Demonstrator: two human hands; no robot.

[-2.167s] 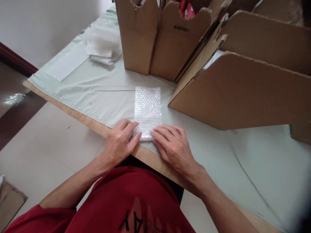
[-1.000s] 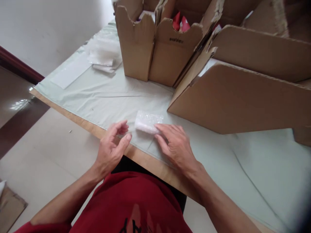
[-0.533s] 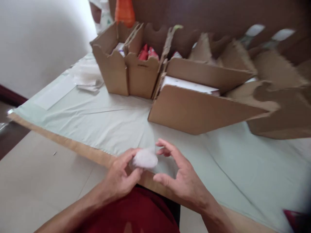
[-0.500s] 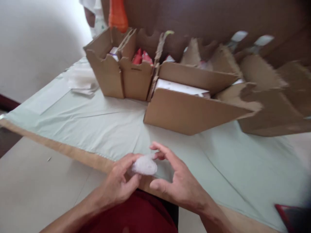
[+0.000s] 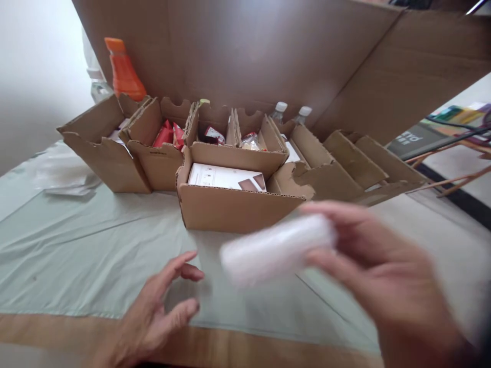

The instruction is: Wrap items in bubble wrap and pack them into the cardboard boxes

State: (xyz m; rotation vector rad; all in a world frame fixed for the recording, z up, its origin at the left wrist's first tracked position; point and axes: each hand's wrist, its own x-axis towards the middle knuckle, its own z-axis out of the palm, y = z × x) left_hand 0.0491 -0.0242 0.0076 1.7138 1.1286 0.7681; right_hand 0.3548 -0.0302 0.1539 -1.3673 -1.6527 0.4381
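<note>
A white roll (image 5: 276,250), perhaps thin plastic or bubble wrap, is blurred by motion above the table. My right hand (image 5: 383,271) pinches its right end between thumb and fingers. My left hand (image 5: 161,301) is lower and to the left, its thumb and fingers apart with nothing between them. Just beyond the roll stands a cardboard bin (image 5: 238,212) holding a white printed box (image 5: 222,176).
A row of cardboard bins (image 5: 103,163) lines the back, with red packets (image 5: 164,134) in one. An orange bottle (image 5: 125,71) and white-capped bottles (image 5: 303,115) stand behind. Clear plastic bags (image 5: 69,171) lie at left on the green cloth (image 5: 95,260). A tall cardboard panel (image 5: 230,51) rises behind.
The roll has passed from my left hand into my right, which has lifted it up and to the right. My left hand has let go. The view has swung right.
</note>
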